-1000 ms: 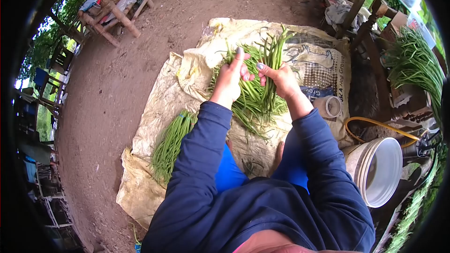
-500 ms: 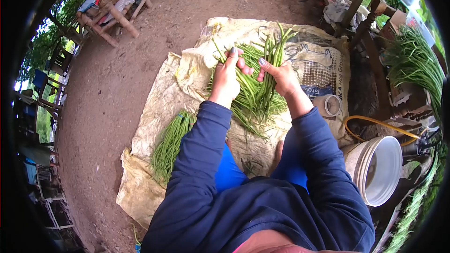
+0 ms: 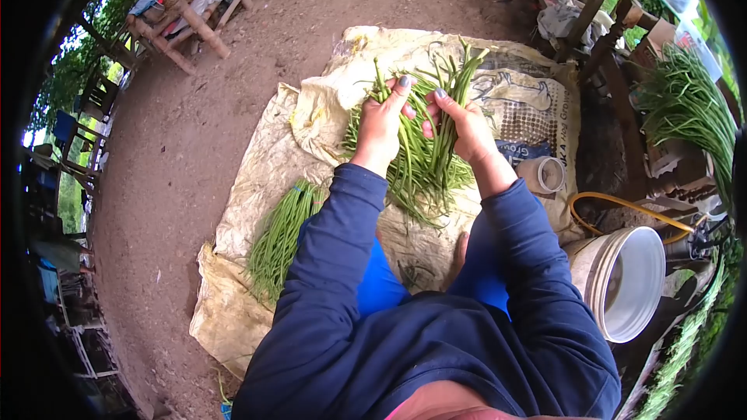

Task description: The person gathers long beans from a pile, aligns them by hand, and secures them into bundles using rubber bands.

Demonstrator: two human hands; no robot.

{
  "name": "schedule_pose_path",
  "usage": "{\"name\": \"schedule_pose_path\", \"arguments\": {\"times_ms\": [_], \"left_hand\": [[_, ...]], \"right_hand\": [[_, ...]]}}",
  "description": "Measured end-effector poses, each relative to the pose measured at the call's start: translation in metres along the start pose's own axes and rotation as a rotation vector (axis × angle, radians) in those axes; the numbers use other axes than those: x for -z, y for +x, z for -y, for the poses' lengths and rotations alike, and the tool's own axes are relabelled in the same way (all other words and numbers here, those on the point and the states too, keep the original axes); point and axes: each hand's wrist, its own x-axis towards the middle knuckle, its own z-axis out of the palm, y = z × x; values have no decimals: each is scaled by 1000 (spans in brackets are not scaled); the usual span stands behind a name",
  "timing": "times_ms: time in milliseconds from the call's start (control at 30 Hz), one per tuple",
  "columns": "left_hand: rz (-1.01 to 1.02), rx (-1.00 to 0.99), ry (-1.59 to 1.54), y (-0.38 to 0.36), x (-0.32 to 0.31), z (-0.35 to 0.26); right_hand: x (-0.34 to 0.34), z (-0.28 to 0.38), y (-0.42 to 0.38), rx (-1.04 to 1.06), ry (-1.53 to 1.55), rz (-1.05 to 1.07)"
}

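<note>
Long green beans [image 3: 420, 175] lie in a loose pile on pale sacks [image 3: 257, 155] in front of me. My left hand [image 3: 383, 120] is closed around a few bean stems whose tips stick up past the fingers. Just to its right, my right hand [image 3: 461, 120] grips a thicker bunch of beans [image 3: 447, 140], held upright with the lower ends hanging over the pile. Both thumbs point upward, and the fingertips of the two hands nearly meet. A tied bundle of beans [image 3: 284, 237] rests on the sacks at the lower left.
A white bucket [image 3: 634, 284] stands at the right with a yellow hose [image 3: 630, 201] behind it. Near the pile lies a small container [image 3: 550, 174]. More beans [image 3: 689, 101] hang over a wooden stand at the far right. A wooden bench [image 3: 191, 19] is at the upper left.
My left hand has moved slightly right, closer to my right hand, and more stems now show upright in its grip. My right hand still holds its bunch.
</note>
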Motion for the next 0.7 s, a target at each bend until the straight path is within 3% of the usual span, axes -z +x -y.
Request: {"name": "schedule_pose_path", "arguments": {"times_ms": [167,233,500,700], "left_hand": [[-44,17,-12,-3,-7,-3],[-64,34,-2,-4,-6,-2],[-48,67,88,-1,-2,1],[-72,11,98,-7,-8,1]], "right_hand": [[9,-9,7,59,-141,112],[9,-14,7,170,-412,128],[5,-10,1,110,-615,91],[8,-11,8,81,-395,-7]]}}
